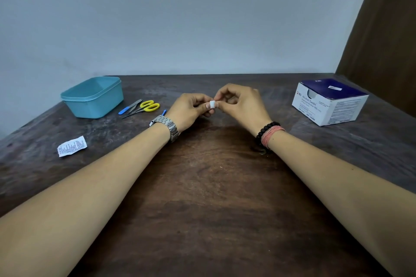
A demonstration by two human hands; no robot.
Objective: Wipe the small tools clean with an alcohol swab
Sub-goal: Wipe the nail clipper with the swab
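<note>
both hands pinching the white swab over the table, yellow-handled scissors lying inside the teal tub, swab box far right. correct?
Not quite. The head view shows the yellow-handled scissors lying on the dark wooden table just right of the teal plastic tub, not inside it. The rest holds: the left hand and right hand pinch the small white swab between them, and the white-and-blue alcohol swab box sits far right.
</note>
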